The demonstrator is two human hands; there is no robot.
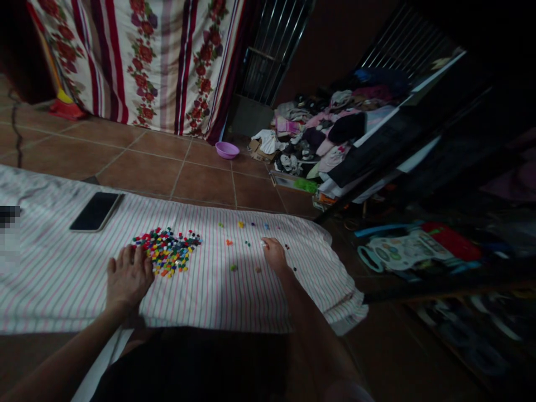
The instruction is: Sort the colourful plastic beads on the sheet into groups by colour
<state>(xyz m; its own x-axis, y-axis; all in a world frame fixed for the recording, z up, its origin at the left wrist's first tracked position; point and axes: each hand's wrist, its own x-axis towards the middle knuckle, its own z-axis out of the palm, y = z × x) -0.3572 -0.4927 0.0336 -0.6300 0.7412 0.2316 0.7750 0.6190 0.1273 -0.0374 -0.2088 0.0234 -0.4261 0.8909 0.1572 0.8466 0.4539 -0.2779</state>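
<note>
A heap of small, many-coloured bead-like pieces [170, 251] lies on a striped cloth [201, 301]. My left hand [129, 276] rests palm down at the left edge of this heap, fingers stretched out and touching the nearest pieces. Further right, my right hand [275, 257] has its fingers pinched at the cloth, with a small white piece [263, 243] at the tips. Around it lie small sorted-looking groups: yellow pieces [240, 224], orange pieces [229, 242], green pieces [233, 268], blue pieces [267, 226] and a pale brown group [258, 269].
A dark-screened phone [96, 212] lies on the cloth at the left. Beyond, on the tiled floor [154, 159], stand a purple basin [227, 149] and a heap of clothes and shoes [322, 128]. A floral curtain [146, 61] hangs behind. Dark furniture stands at the right.
</note>
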